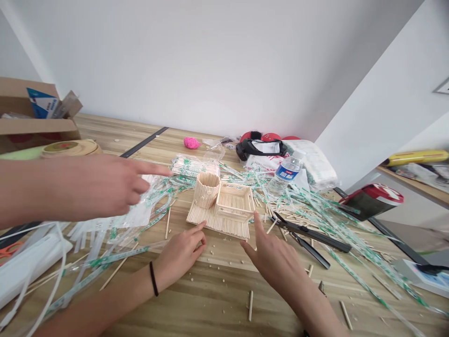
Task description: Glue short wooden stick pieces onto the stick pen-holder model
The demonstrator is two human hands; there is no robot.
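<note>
A small model of pale wooden sticks stands on the table: a flat stick base point(210, 223) carrying a round stick cup point(206, 193) at left and an open rectangular stick box point(233, 213) at right. My left hand point(182, 252) rests at the front edge of the base, index finger stretched against it, other fingers loosely bent. At the right corner is my right hand point(277, 257), its index fingertip by the box and its thumb spread near the base. Neither hand grasps anything. From the left, another person's hand point(108, 187) points toward the cup.
Black-handled scissors point(312, 234) lie right of my right hand. Loose sticks and green-printed plastic strips point(365, 243) litter the table. Behind stand a water bottle point(287, 173), black headgear point(261, 149) and pink yarn point(191, 142). A cardboard box point(38, 126) is at left.
</note>
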